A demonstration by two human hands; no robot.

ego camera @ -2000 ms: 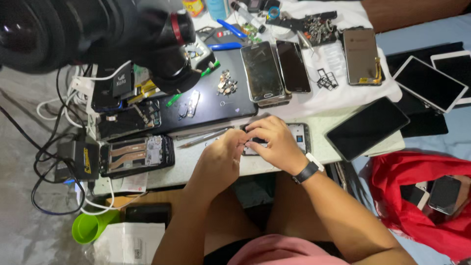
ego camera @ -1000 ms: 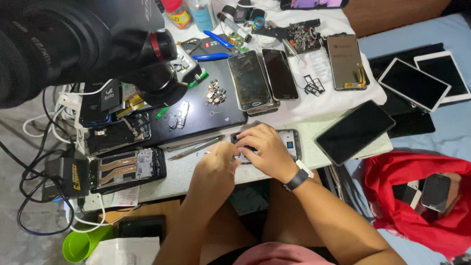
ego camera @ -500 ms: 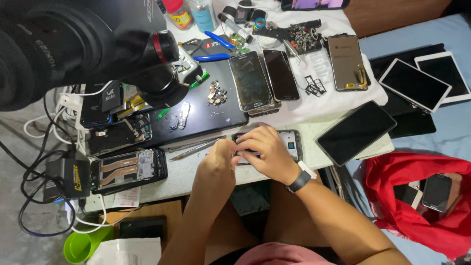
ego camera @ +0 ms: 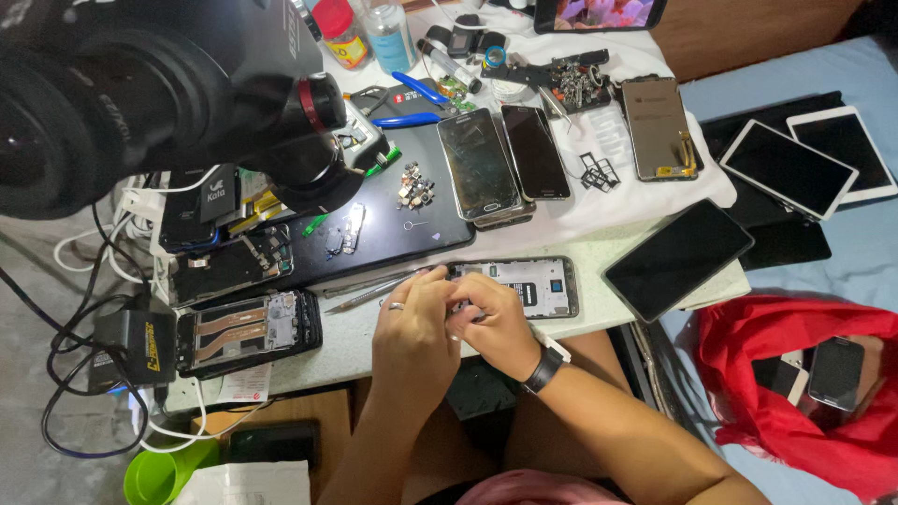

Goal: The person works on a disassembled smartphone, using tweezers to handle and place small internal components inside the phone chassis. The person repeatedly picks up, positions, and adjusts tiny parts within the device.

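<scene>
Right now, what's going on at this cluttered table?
A person seated at the white table has both hands on an opened phone lying with its insides up at the table's front edge. The left hand, with a ring, and the right hand, with a dark wristband, meet over the phone's left end; what the fingers pinch is hidden. Metal tweezers lie just left of them. Another opened phone lies further left, with intact phones behind.

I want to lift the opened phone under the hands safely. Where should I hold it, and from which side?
Hold the opened phone by its two long edges near the free right end, coming from above. It lies flat with its inner parts facing up, and both the left hand and right hand cover its left end.
</scene>
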